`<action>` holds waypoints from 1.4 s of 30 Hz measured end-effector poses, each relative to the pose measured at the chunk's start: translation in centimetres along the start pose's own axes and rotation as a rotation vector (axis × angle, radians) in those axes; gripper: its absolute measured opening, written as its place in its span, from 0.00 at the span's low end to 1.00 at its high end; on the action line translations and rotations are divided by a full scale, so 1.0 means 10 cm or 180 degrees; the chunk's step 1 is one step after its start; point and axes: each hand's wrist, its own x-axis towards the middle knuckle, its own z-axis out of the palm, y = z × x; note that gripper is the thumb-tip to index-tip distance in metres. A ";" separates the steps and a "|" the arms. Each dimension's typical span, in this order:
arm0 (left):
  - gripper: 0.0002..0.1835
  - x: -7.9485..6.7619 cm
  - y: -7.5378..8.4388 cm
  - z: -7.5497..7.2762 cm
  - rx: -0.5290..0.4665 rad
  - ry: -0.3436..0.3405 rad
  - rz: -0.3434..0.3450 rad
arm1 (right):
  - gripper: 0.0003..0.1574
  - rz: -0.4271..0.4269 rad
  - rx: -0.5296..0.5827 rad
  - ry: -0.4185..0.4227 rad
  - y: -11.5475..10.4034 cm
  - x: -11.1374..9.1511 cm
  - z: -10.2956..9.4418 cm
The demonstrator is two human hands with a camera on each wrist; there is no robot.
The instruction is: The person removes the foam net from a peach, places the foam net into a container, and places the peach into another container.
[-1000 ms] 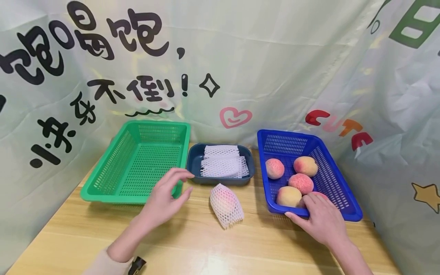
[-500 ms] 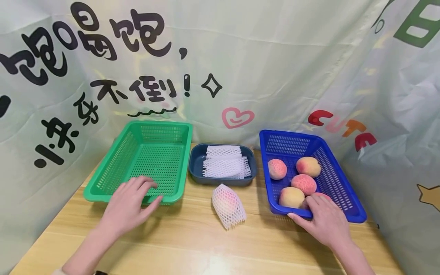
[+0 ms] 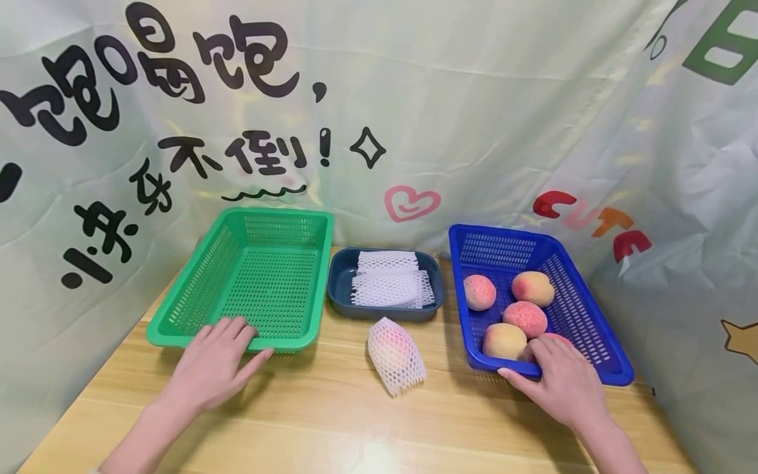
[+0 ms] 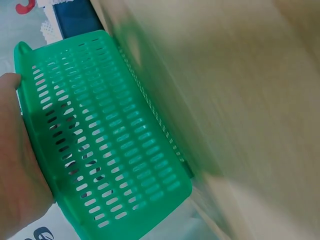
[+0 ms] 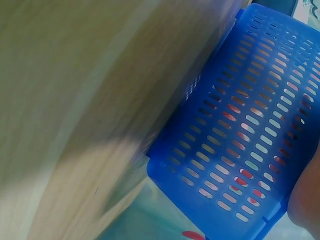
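Observation:
At the green basket [image 3: 269, 286], my left hand [image 3: 210, 368] grips the front rim, fingers hooked over the inside and thumb along the outer edge. The left wrist view shows the slotted front wall [image 4: 107, 135] of that basket, with the hand at its rim. My right hand [image 3: 565, 385] holds the front rim of the blue basket [image 3: 571, 299] in the same way; part of its grip is hidden behind the hand. Several pink and yellow peaches [image 3: 505, 341] lie in the blue basket. Between the hands, a peach in a white foam net sleeve [image 3: 395, 355] lies on the table.
A dark blue tray [image 3: 439, 293] with folded white foam net sleeves [image 3: 387, 288] stands between the two baskets. Behind everything hangs a pale printed cloth [image 3: 474, 131], close to the baskets' far rims. The wooden table [image 3: 331, 421] extends in front.
My left hand has moved left from beside the tray to the green basket's front rim and taken hold of it. The right hand stays on the blue basket's rim. The view has shifted slightly.

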 end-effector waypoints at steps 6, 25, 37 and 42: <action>0.22 0.01 -0.01 0.05 0.0074 0.0048 0.0066 | 0.31 0.0032 0.0022 -0.0009 0.01 -0.01 0.00; 0.21 0.02 -0.01 0.03 0.0080 -0.0011 -0.0016 | 0.23 0.0061 0.0812 0.0630 -0.17 0.20 -0.04; 0.21 0.00 0.00 0.04 0.0078 -0.0046 -0.0047 | 0.18 0.0018 0.1457 0.1031 -0.70 0.48 0.02; 0.21 0.00 0.01 0.03 0.0087 -0.0064 -0.0056 | 0.20 -0.0060 0.1580 0.0939 -0.90 0.58 0.06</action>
